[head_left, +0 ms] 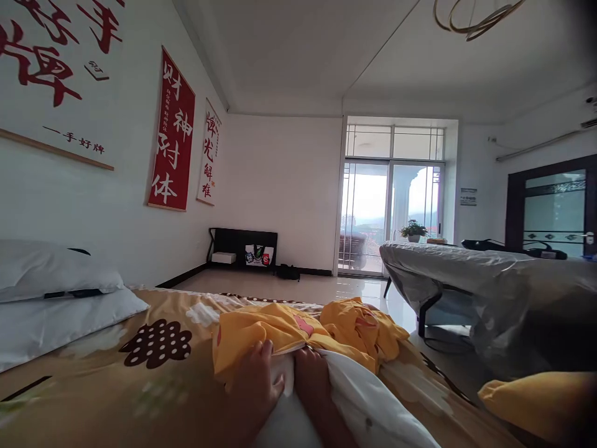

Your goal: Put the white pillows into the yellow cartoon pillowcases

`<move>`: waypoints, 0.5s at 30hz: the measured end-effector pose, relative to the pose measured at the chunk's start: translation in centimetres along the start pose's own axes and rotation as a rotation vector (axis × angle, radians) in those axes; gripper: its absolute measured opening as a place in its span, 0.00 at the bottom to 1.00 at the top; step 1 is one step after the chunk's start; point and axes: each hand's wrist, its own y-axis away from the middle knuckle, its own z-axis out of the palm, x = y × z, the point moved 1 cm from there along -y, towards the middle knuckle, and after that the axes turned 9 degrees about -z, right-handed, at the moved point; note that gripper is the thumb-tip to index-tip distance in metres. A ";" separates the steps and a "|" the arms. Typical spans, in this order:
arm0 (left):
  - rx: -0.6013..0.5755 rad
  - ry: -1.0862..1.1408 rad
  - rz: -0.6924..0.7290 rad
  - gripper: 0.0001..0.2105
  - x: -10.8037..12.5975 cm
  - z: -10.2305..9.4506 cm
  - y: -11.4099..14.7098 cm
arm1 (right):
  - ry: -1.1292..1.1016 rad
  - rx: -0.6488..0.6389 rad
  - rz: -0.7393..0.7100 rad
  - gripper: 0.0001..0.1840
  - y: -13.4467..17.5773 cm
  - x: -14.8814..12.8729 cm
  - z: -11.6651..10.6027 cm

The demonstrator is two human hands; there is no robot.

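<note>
A yellow pillowcase [261, 320] with pink patches lies on the bed, its mouth facing me and its far right part bunched up. The white pillow [368, 398] sits in front of me, with its front end at the pillowcase mouth. My left hand [255, 382] is closed on the left edge of the pillowcase, thumb near the pillow. Close beside it, my right hand [311, 376] has its fingers curled on the pillow at the opening. The fingertips are partly hidden there.
The bed carries a brown patterned sheet [196, 386]. White pillows [60, 305] are stacked at the left, and a yellow cushion-like item [541, 398] lies at the lower right. Beyond the bed stands a plastic-covered table [466, 264]. A black bench [228, 239] is by the far wall.
</note>
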 end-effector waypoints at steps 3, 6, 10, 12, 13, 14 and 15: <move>-0.039 -0.104 -0.002 0.27 -1.4 2.2 -1.3 | -0.057 0.095 0.009 0.25 1.6 1.3 0.2; -0.101 -0.062 -0.010 0.23 -3.0 3.7 -2.6 | -0.133 0.221 -0.086 0.27 2.8 1.3 -1.0; -0.092 -0.008 -0.061 0.14 -3.7 4.3 -2.9 | -0.054 0.432 -0.332 0.23 5.3 -0.5 -1.3; 0.029 0.042 -0.135 0.11 -3.9 4.1 -2.8 | 0.020 0.483 -0.443 0.20 7.1 -2.0 0.7; 0.080 0.069 -0.173 0.10 -4.1 4.0 -2.8 | 0.041 0.485 -0.449 0.19 7.9 -2.9 2.2; 0.112 0.086 -0.209 0.09 -4.2 3.7 -2.8 | 0.050 0.480 -0.416 0.19 8.6 -3.8 3.9; 0.121 0.091 -0.238 0.09 -4.2 3.4 -2.8 | 0.047 0.472 -0.357 0.21 9.1 -4.7 5.5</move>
